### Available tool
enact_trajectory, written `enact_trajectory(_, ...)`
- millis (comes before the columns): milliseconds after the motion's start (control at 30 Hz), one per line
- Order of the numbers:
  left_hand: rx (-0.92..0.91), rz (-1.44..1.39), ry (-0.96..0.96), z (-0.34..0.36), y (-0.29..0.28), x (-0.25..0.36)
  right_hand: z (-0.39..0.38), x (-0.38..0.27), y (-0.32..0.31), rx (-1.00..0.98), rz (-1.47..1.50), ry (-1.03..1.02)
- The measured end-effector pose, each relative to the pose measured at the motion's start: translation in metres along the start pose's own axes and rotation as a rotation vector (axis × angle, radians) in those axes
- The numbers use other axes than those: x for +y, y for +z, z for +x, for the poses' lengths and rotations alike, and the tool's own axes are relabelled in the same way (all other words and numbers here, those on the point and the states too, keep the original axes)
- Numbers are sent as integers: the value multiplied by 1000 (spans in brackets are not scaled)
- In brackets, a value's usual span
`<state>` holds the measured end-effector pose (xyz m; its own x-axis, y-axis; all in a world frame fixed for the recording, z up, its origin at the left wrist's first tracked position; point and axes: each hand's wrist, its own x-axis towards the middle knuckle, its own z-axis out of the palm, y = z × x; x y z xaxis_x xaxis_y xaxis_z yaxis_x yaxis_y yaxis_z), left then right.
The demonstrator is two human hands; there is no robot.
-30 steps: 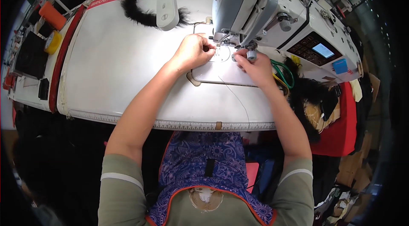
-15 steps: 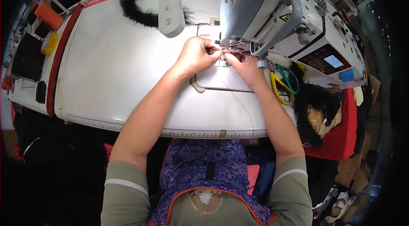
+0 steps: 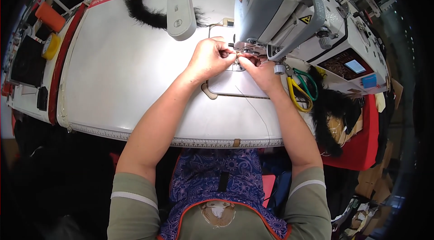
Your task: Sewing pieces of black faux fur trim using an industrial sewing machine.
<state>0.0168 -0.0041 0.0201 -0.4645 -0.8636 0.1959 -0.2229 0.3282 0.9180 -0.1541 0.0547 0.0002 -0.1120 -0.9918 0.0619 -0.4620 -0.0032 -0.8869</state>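
Centrally, the left hand [image 3: 211, 58] and right hand [image 3: 261, 72] are brought close together, fingers curled, under the head of the sewing machine [image 3: 312, 32] on the table [image 3: 126, 68], any grip being indiscernible, while a thread [image 3: 258, 112] is draped toward the front edge.

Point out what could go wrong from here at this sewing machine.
The left hand and right hand have their fingertips close together beneath the sewing machine; if it started, they could perhaps be hurt. The loose thread trailing across the table might snag on the right forearm. That forearm could also knock the yellow and green looped handles beside it.
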Motion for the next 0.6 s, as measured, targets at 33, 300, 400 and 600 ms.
enact_trajectory(33, 4, -2, 17, 0, 0, 0, 0, 0, 2, 80, 67, -56)
enact_trajectory(300, -1, -38, -22, 0, 2, 0, -1, -2, 3, 184, 170, -128)
enact_trajectory(400, 2, -22, -29, -1, 2, 1, -1, -4, -2, 3, -22, -5)
enact_trajectory(600, -22, 45, -15, 0, 1, 2, -3, -6, -2, 9, -28, 2)
